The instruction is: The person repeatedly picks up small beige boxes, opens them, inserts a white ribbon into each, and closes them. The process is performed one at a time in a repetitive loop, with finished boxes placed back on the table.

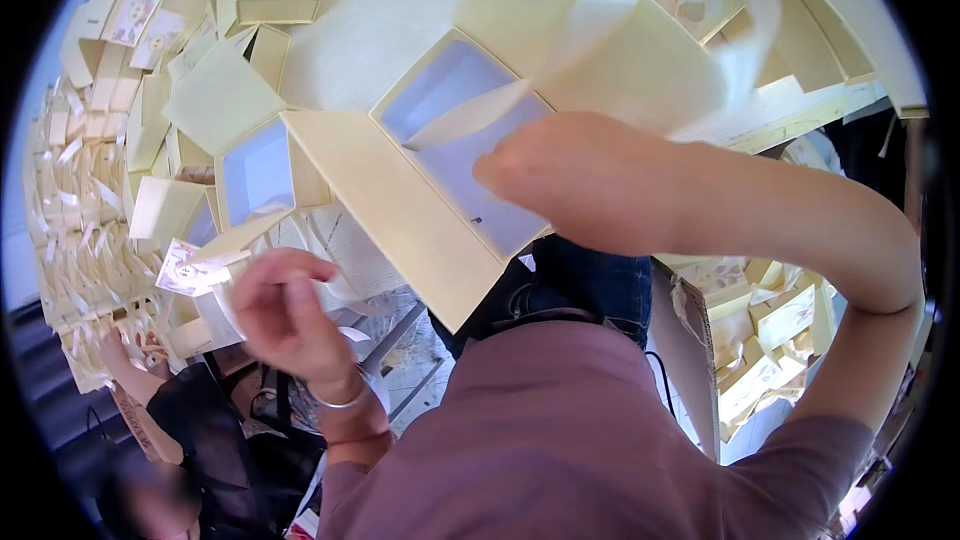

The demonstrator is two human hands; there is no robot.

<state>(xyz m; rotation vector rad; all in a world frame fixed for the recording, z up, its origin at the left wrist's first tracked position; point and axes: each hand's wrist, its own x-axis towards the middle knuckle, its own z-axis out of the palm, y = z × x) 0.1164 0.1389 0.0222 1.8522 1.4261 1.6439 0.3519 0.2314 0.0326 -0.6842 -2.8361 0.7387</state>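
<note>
In front of me a cream box (420, 230) lies tilted with its lid folded open, its pale lining showing. A small dark mark (476, 221) shows on the lining near the box's lower end. Across the box's opening runs a pale ribbon-like strip (470, 112). My right hand (545, 175) is over the box's inside with the fingers curled closed; what they hold, if anything, is hidden. Left of the lid and apart from it, my left hand (285, 310) is raised, its fingers loosely bent and nothing visible in them. A bracelet (342, 400) circles that wrist.
Open cream boxes (255, 175) crowd the table's left side, beside rows of boxes with pale ribbons (85, 190). More boxes (690, 0) lie at the upper right, partly blurred. A carton of boxes (765, 340) stands right of me. Another person's hand (130, 365) is at lower left.
</note>
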